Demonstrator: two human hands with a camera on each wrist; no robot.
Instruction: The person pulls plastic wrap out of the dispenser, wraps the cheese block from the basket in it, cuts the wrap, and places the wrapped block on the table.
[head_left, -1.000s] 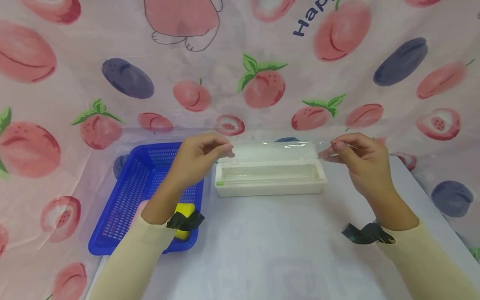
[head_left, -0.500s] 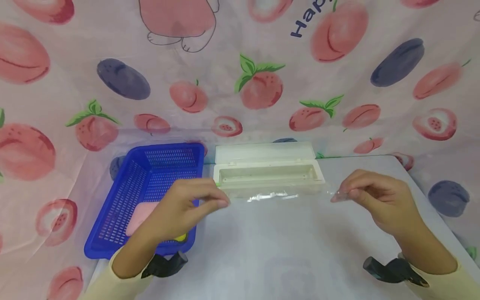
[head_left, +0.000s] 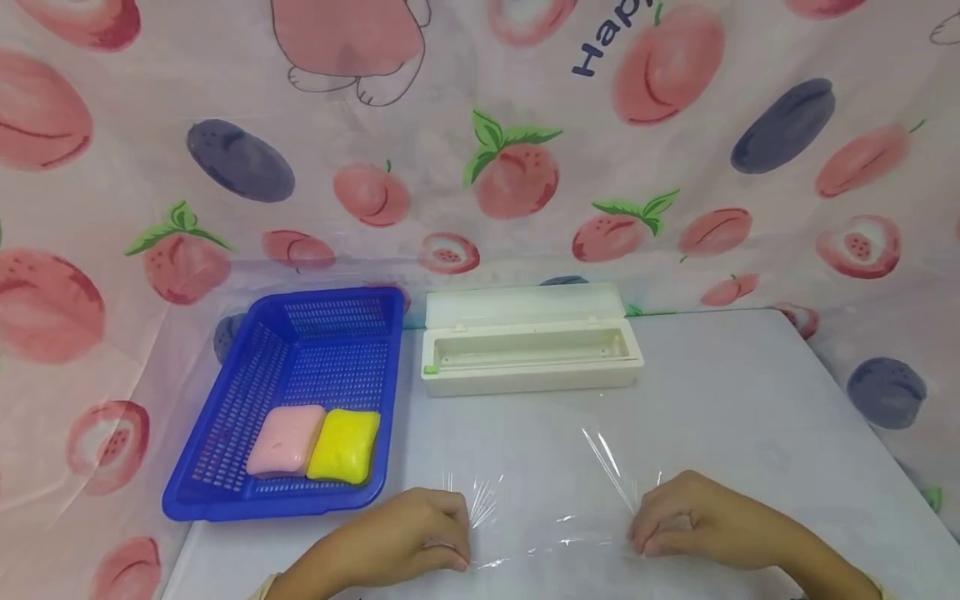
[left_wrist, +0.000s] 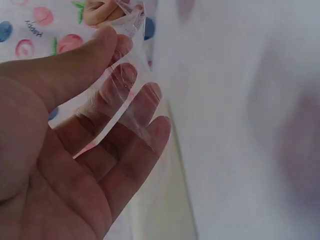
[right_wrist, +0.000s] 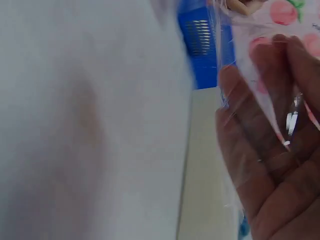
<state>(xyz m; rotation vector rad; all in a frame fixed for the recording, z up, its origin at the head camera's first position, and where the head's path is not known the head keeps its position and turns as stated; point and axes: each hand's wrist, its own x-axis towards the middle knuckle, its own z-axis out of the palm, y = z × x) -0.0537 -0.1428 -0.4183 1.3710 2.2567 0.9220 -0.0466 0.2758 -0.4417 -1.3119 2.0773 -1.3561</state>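
Observation:
A sheet of clear cling film [head_left: 558,533] stretches between my two hands low over the front of the table, creased near each grip. My left hand [head_left: 420,533] pinches its left side between thumb and fingers. At the right side, my right hand [head_left: 705,521] pinches it the same way. In the left wrist view the film [left_wrist: 135,112] passes over the spread fingers, with the thumb against the index finger. The right wrist view shows film [right_wrist: 230,107] draped across that hand's fingers too. Beyond the hands stands a long white cling film dispenser [head_left: 532,383], its lid [head_left: 525,307] raised.
To the left is a blue perforated basket [head_left: 396,367]. A pink soap-like bar [head_left: 287,442] and a yellow one [head_left: 343,446] lie side by side in its front right part. A fruit-patterned cloth [head_left: 450,167] hangs behind the white table [head_left: 720,392].
Both hands have come down from over the dispenser toward the front of the table, bringing the stretched cling film with them. The bars in the basket are now uncovered.

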